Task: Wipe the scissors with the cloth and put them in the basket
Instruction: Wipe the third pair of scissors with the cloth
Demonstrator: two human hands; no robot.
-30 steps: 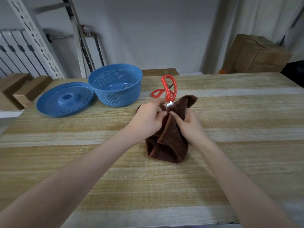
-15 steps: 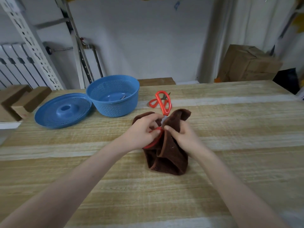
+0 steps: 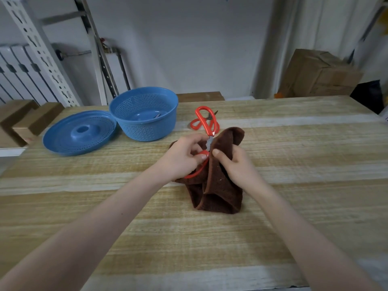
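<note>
Here, worktop (image 3: 294, 156): a pale wooden surface with lighter bands running left to right, carrying everything named below.
Left hand (image 3: 184, 156): closed around the lower red handle loop of the scissors, thumb tip pressed on the loop, fingers curled over its top.
Right hand (image 3: 235, 164): pinching a fold of the cloth, thumb on the near face and the other fingers hidden behind the fabric.
Scissors (image 3: 206, 131): red-handled, held in mid-worktop with one loop rising clear above the hands and the other in the left palm; a short stretch of grey metal shows at the pivot between the two thumbs, and the blades are hidden in the cloth, so I cannot tell how far apart they stand.
Cloth (image 3: 218, 192): dark brown and fluffy, bunched up between the hands, its lower part resting on the worktop and its top corner flopped over to the right.
Second scissors (image 3: 196, 126): a red loop and a dark tip lying flat just behind the held pair, nearer the far edge.
Basket (image 3: 144, 127): blue, perforated, upright near the far-left part of the worktop, with a small object inside that is too small to identify.
Lid (image 3: 79, 133): blue, round, with a central hub, lying flat and touching the basket's left side.
Cardboard box (image 3: 319, 74): beyond the far-right corner, off the worktop.
</note>
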